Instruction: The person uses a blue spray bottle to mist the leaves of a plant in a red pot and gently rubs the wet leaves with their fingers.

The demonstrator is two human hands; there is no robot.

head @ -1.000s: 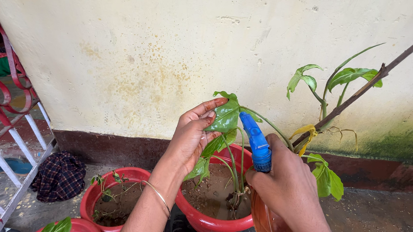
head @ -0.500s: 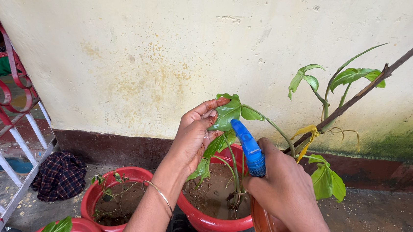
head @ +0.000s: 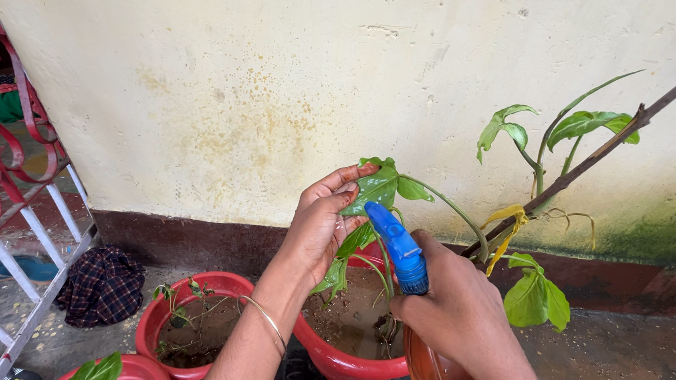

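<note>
Green leaf (head: 376, 189) is what I see pinched in my left hand (head: 320, 227), fingers curled around its edge, up against the pale wall (head: 242, 86). My right hand (head: 457, 308) is wrapped tight on an orange sprayer (head: 440, 379), its blue nozzle (head: 399, 247) angled up-left and almost touching the leaf. Both sit above the middle red pot (head: 340, 363), whose wet soil shows between my wrists.

Around them: a second red pot (head: 151, 332) to the left with a small sprout, and a third pot (head: 131, 368) at the near left edge with one leaf showing. A checked cloth (head: 101, 285) lies on the floor beyond those, beside a white and red railing (head: 8, 188). To the right, a brown stick (head: 598, 154) leans against the wall, a stem tied to it with a yellow strip (head: 505, 227); more leaves hang just right of my right hand. My right forearm hides most of the sprayer body.
</note>
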